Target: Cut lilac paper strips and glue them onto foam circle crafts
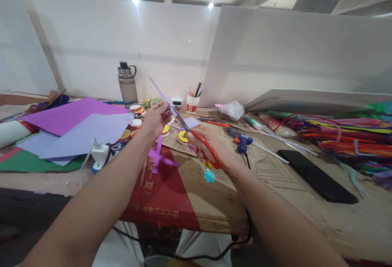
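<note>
Between the thumb and fingers of my left hand (158, 119) is a narrow lavender paper strip (157, 87), its long end slanting up to the left. My right hand (203, 146) grips red-handled scissors (208, 146), whose blades point up and left to the strip's lower part beside my left fingers. I cannot tell whether the blades touch the paper. Below my hands, crossed purple paper strips (157, 160) lie on the red-printed cardboard. A turquoise flower-shaped piece (209, 176) rests under my right hand. Round yellow-and-white pieces (183, 136) sit just behind.
Purple sheets (73, 114) and lavender sheets (88, 134) are piled left, near a white plug (99, 152). A water bottle (128, 87) and a pen cup (193, 103) stand behind. Rightward lie a blue glue gun (243, 142), black phone (317, 175) and coloured pipe cleaners (352, 136).
</note>
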Tool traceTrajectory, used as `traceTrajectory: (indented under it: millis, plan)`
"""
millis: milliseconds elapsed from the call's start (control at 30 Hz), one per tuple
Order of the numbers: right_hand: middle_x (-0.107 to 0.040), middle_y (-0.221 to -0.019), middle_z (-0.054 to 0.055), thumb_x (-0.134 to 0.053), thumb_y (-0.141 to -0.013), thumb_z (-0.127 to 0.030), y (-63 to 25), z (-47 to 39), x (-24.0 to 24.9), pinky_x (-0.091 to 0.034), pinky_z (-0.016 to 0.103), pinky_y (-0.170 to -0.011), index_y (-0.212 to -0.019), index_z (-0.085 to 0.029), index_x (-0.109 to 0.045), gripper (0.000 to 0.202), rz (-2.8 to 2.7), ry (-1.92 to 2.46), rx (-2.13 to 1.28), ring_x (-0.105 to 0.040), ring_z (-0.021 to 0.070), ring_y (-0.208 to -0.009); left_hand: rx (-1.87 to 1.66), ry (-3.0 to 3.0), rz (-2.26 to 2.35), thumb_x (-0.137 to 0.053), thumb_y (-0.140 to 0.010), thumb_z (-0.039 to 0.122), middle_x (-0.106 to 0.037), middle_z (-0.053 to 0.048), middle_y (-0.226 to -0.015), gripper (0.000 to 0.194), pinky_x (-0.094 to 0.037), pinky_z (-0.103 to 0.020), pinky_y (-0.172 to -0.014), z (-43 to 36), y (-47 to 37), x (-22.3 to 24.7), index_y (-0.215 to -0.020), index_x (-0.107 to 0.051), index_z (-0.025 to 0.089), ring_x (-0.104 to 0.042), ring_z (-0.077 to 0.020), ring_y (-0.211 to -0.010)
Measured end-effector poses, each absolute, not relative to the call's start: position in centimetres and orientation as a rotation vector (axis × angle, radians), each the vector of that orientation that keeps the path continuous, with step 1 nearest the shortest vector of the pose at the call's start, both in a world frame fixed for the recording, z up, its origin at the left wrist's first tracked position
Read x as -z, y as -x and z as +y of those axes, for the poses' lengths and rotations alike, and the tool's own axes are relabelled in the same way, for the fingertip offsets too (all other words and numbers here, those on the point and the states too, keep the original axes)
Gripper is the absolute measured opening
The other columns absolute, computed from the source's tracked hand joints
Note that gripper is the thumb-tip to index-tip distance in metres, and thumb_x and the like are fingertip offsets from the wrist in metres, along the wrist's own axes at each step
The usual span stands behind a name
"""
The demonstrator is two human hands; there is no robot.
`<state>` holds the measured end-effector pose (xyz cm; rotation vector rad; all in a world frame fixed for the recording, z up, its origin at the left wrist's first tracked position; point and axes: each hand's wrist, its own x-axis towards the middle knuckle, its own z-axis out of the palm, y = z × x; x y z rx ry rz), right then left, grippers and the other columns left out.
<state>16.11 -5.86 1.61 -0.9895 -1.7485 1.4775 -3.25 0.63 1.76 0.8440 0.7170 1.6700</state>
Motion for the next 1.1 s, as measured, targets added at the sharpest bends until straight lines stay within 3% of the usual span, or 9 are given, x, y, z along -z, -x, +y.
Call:
traceTrajectory:
  millis: [200, 567, 1100]
  plan:
    - [-0.045, -0.055, -0.007, -0.063, -0.078, -0.051, -16.1, -5.8, -1.5, -0.032, 0.016, -0.031, -0.078, -0.02, -0.051, 0.033, -1.771, 0.993, -1.477, -0.036, 0.0041, -0.036, -1.705, -0.763, 0.763, -0.075, -0.07, 0.026, -0.063, 0.001, -0.067, 0.02, -0.043, -0.017, -0.046, 1.3, 4.6, -2.1, -0.077, -0.059, 0.015, -0.055, -0.0056, -0.051]
    - [-0.045, -0.056, -0.006, -0.066, -0.077, -0.044, -16.3, -5.1, -0.6, -0.031, 0.018, -0.032, -0.08, -0.022, -0.053, 0.026, -1.835, 0.963, -1.467, -0.038, 0.0053, -0.036, -1.702, -0.798, 0.764, -0.067, -0.072, 0.011, -0.054, 0.002, -0.055, 0.009, -0.036, -0.013, -0.041, 0.5, 5.1, -3.2, -0.071, -0.058, 0.012, -0.049, -0.0035, -0.046]
    - [-0.048, -0.057, -0.005, -0.063, -0.079, -0.045, -16.0, -5.3, -0.9, -0.038, 0.02, -0.033, -0.082, -0.023, -0.053, 0.025, -1.868, 1.029, -1.404, -0.041, 0.0062, -0.037, -1.627, -0.845, 0.664, -0.073, -0.069, 0.011, -0.051, 0.004, -0.058, 0.014, -0.04, -0.013, -0.044, 0.8, 5.1, -2.7, -0.07, -0.059, 0.012, -0.048, -0.0024, -0.047]
